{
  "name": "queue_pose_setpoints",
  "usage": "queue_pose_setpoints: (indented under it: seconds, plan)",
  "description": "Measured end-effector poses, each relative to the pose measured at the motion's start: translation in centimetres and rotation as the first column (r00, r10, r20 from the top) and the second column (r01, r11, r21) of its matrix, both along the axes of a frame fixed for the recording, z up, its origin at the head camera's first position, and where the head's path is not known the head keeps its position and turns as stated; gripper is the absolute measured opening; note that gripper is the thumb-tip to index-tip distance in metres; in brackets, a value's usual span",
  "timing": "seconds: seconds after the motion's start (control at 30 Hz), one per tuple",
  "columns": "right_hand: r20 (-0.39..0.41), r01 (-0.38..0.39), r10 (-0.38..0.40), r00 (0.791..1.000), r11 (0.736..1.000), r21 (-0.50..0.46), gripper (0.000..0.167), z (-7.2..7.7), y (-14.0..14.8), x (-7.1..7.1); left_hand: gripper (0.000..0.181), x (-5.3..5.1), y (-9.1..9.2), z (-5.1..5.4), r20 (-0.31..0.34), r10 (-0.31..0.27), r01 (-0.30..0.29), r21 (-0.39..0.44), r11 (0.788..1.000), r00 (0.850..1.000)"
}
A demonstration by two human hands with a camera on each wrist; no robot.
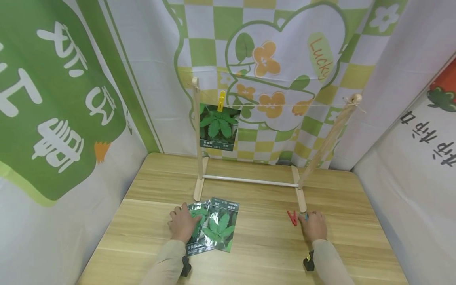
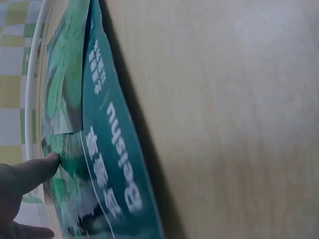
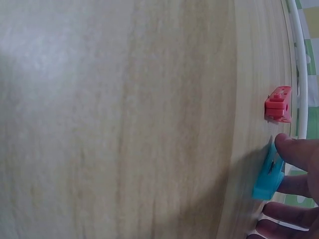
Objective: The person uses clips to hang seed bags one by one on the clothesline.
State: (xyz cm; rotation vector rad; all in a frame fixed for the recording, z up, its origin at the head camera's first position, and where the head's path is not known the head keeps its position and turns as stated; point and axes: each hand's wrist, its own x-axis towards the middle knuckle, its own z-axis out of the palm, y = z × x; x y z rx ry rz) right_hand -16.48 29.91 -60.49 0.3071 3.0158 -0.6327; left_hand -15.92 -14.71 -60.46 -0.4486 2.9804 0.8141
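Observation:
Two glossy packets printed with green leaves lie overlapping on the table, a right packet (image 1: 219, 227) partly over a left packet (image 2: 119, 149). My left hand (image 1: 182, 223) rests on the left packet, its thumb touching the printed face and its fingers spread toward the packet's outer edge. At the right, my right hand (image 1: 314, 226) pinches a blue clothespin (image 3: 269, 174) between thumb and fingers, low over the table. Just beside it a red clothespin (image 1: 292, 217) lies on the wood. A yellow clothespin (image 1: 221, 101) holds a third leaf packet (image 1: 219, 132) on a string.
A wooden stand with a left post (image 1: 198, 134), a leaning right post (image 1: 329, 144) and a white lower rod (image 1: 249, 181) stands at the table's back. The string (image 1: 285, 105) runs between the post tops. Patterned curtains (image 1: 263, 23) enclose the wooden table (image 1: 263, 245).

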Motion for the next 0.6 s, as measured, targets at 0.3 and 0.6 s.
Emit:
queue_pose_setpoints:
  seconds: [0.3,0.6]
  plan:
    - [-0.024,0.009,-0.010,1.000,1.000,-0.021,0.041,0.08,-0.15,0.06,0.086,-0.20,0.01,0.08,-0.033,0.025,-0.024,0.021,0.999,0.999]
    - [-0.059,0.045,-0.046,0.997,0.999,-0.027,0.050,-0.51,-0.36,-0.11,0.087,-0.53,-0.22,-0.11,-0.010,0.061,-0.060,0.097,0.993,0.998]
